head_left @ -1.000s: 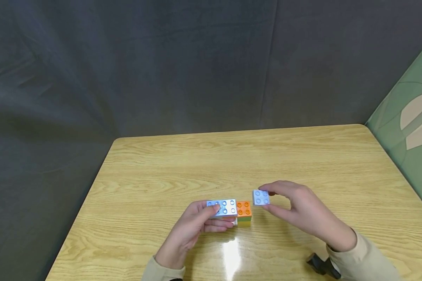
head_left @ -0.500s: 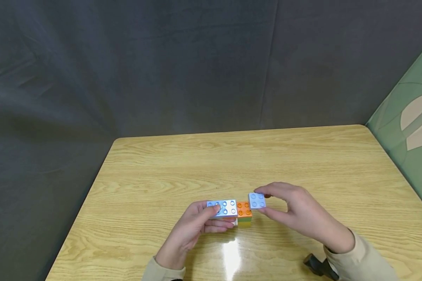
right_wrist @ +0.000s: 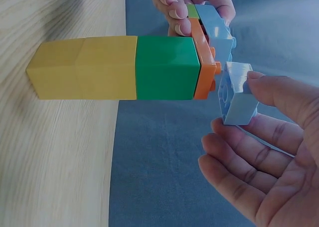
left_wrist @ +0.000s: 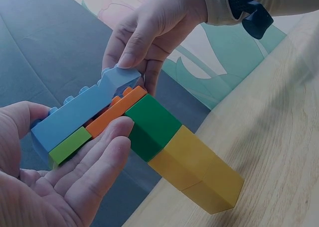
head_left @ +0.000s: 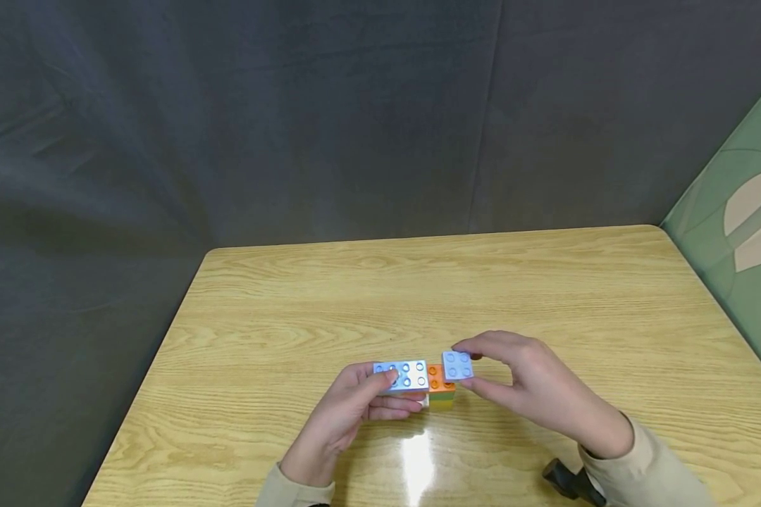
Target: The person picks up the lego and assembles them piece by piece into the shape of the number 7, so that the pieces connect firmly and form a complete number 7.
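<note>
A toy-brick tower stands on the table: yellow bricks (right_wrist: 107, 70) at the bottom, a green brick (right_wrist: 167, 67) above them, and an orange plate (right_wrist: 199, 62) on top. The long light blue brick (head_left: 413, 373) sits on the orange plate's left part and reaches out to the left, with a lime green piece (left_wrist: 71, 145) under its outer end. My left hand (head_left: 349, 412) grips this overhang, thumb on top, fingers beneath. Between thumb and fingertips, my right hand (head_left: 533, 373) pinches a small light blue brick (head_left: 458, 366), slightly tilted, close over the orange plate's bare studs.
The wooden table (head_left: 279, 303) ends in a back edge against a dark grey cloth (head_left: 355, 127). A green patterned panel (head_left: 748, 232) borders the right side. A black strap-like piece (head_left: 571, 482) sticks out at the right wrist.
My right hand has moved left and slightly toward the body with the small blue brick, from beside the tower to over the orange plate. The left hand has held still.
</note>
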`<state>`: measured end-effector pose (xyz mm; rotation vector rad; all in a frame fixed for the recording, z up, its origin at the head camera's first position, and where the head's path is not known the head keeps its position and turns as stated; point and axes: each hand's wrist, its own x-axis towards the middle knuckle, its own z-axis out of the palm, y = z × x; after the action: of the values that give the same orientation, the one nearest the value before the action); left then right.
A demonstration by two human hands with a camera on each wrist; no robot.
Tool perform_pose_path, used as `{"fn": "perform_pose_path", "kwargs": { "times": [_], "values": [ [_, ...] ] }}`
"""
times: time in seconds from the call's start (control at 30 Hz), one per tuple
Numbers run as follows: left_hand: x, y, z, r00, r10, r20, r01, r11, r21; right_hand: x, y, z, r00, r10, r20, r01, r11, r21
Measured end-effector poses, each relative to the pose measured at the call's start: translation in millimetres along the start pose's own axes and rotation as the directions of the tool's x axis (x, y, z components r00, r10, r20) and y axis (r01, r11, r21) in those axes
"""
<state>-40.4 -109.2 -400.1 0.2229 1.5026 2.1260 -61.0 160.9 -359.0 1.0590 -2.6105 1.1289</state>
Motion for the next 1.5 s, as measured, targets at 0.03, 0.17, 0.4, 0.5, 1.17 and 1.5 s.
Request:
{"fn": "perform_pose_path", "kwargs": {
  "times": [0.03, 0.17, 0.4, 0.5, 1.17, 1.5],
  "values": [
    [0.0, -0.2, -0.1, 1.0, 0.004, 0.003, -0.004, 1.0, 0.001, 0.1, 0, 0, 1.0, -0.001, 0.0, 0.001, 1.0, -0.001],
    [0.1, -1.3, -1.1, 1.0, 0.022, 0.019, -0.022, 1.0, 0.005, 0.2, -1, 1, 1.0, 0.001, 0.006, -0.001, 1.0, 0.002],
    [-0.1, -1.5, -1.2, 1.0, 0.015, 0.015, -0.016, 1.0, 0.009, 1.3, -1, 3, 1.0, -0.016, 0.004, 0.016, 1.0, 0.014],
    [-0.1, -1.3, -1.0, 1.0, 0.012, 0.01, -0.012, 1.0, 0.011, 2.1, -2, 4, 1.0, -0.023, 0.005, 0.023, 0.999, 0.026],
    [0.9, -1.9, -1.7, 1.0, 0.022, 0.018, -0.022, 0.999, 0.027, 6.1, -3, 13, 0.998, -0.061, 0.007, 0.061, 0.998, 0.007],
    [0.8, -2.6, -2.1, 0.999, 0.036, 0.025, -0.037, 0.999, 0.029, 8.9, -6, 14, 0.994, -0.106, 0.004, 0.106, 0.994, -0.022]
  ]
}}
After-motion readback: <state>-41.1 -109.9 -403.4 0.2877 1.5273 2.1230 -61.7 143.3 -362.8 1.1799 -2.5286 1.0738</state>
